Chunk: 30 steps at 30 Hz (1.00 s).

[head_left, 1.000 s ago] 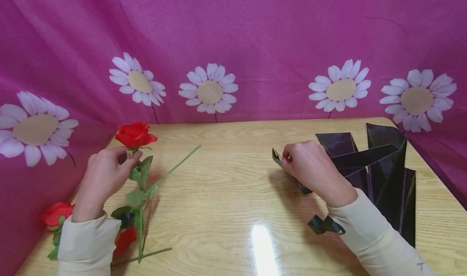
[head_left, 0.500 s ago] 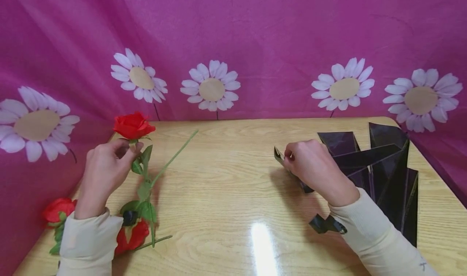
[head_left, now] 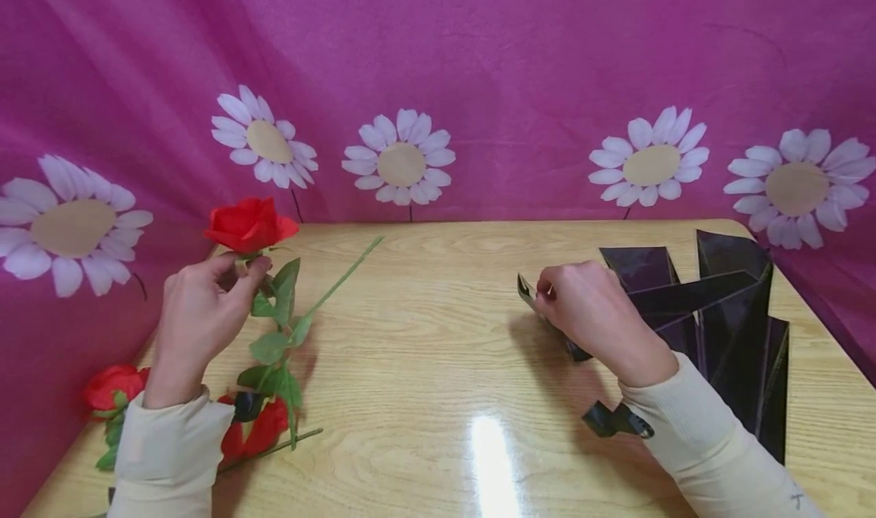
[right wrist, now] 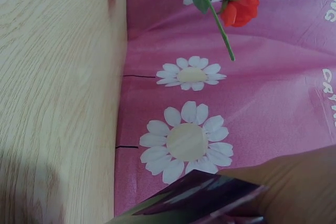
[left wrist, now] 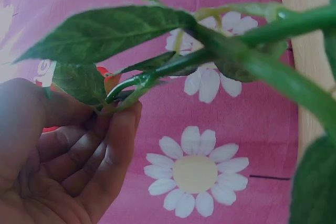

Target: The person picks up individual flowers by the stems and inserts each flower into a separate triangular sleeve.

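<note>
My left hand [head_left: 201,313] pinches an artificial red rose [head_left: 251,225] just beneath its bloom, thumb and fingertips on the stem. The leafy green stem [left wrist: 283,24] slants past the hand in the left wrist view, and a side branch [head_left: 347,273] sticks out to the right. Across the table, my right hand [head_left: 588,305] pinches a glossy black strip [head_left: 525,290] whose end curls up past the fingertips. Much of that strip lies hidden under the hand; its dark shiny face [right wrist: 194,192] shows at the bottom of the right wrist view.
Black glossy folded sheets [head_left: 732,351] lie on the right of the wooden table [head_left: 424,335]. Two more red roses lie at the left, one rose [head_left: 112,389] beside my sleeve and another rose [head_left: 267,427] partly behind it. A purple curtain [head_left: 506,61] with printed daisies hangs behind.
My left hand has lifted the rose a little, and its lower stem has swung to the right, uncovering more of the rose lying beneath. The right hand keeps its grip on the strip.
</note>
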Each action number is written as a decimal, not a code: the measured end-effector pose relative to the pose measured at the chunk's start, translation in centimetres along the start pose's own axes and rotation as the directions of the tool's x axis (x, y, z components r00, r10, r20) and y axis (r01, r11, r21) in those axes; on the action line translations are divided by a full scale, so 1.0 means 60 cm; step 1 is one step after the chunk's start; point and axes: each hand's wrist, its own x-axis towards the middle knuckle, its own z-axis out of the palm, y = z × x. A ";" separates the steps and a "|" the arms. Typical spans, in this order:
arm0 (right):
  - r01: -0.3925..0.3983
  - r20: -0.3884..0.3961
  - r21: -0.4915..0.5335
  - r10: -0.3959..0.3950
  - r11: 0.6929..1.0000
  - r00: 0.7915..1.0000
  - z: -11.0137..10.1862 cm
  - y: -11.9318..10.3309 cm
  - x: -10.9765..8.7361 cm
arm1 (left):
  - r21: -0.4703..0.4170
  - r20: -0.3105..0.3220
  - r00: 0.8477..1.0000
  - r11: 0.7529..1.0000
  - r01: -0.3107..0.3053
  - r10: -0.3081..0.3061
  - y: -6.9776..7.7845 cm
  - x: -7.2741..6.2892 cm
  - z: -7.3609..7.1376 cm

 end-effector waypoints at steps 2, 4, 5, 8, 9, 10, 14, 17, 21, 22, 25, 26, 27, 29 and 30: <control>-0.003 0.001 0.002 0.003 1.000 1.000 0.000 0.000 0.000 | -0.017 -0.012 1.000 1.000 0.002 -0.003 0.001 0.000 0.001; -0.004 0.002 0.006 0.004 1.000 1.000 -0.001 0.000 0.001 | -0.034 -0.034 0.999 0.999 0.000 -0.002 0.003 0.000 0.002; -0.006 0.003 0.009 0.006 1.000 1.000 -0.001 0.001 0.001 | -0.045 -0.044 0.999 0.999 0.001 -0.003 0.004 0.000 0.003; -0.008 0.004 0.013 0.008 1.000 1.000 -0.001 0.001 0.001 | -0.081 -0.072 0.997 0.997 0.009 -0.015 0.007 0.000 0.006; -0.008 0.003 0.013 0.008 1.000 1.000 -0.001 0.001 0.001 | -0.093 -0.075 0.997 0.996 0.015 -0.022 0.007 0.001 0.008; -0.009 0.003 0.012 0.009 1.000 1.000 -0.001 0.001 0.000 | -0.102 -0.074 0.997 0.995 0.022 -0.029 0.006 0.001 0.010; -0.010 0.005 0.007 0.010 1.000 1.000 -0.001 0.001 0.000 | -0.107 -0.049 0.997 0.993 0.052 -0.057 -0.002 0.004 0.022; -0.013 0.007 0.004 0.013 1.000 1.000 0.000 0.001 0.000 | -0.095 -0.014 0.998 0.994 0.055 -0.057 -0.010 0.007 0.033; -0.013 0.002 0.003 0.013 1.000 1.000 0.000 0.002 -0.001 | -0.094 0.067 0.994 0.992 0.087 -0.081 -0.018 0.011 0.049; -0.013 0.001 0.002 0.013 1.000 1.000 -0.001 0.002 -0.001 | -0.091 0.090 0.991 0.990 0.106 -0.098 -0.020 0.012 0.053; -0.014 0.002 0.004 0.014 1.000 1.000 -0.001 0.002 -0.001 | -0.089 0.166 0.974 0.982 0.169 -0.153 -0.029 0.014 0.063; -0.015 0.004 0.004 0.014 1.000 1.000 -0.001 0.001 0.000 | -0.089 0.190 0.968 0.979 0.182 -0.162 -0.034 0.015 0.068; -0.015 0.005 0.006 0.015 1.000 1.000 -0.001 0.001 0.000 | -0.087 0.213 0.963 0.979 0.186 -0.165 -0.038 0.016 0.072; -0.011 0.003 0.008 0.011 1.000 1.000 -0.001 0.001 -0.001 | -0.090 0.272 0.948 0.977 0.194 -0.163 -0.047 0.017 0.081; -0.009 0.001 0.009 0.009 1.000 1.000 -0.001 0.002 -0.001 | -0.092 0.298 0.941 0.976 0.195 -0.160 -0.052 0.017 0.086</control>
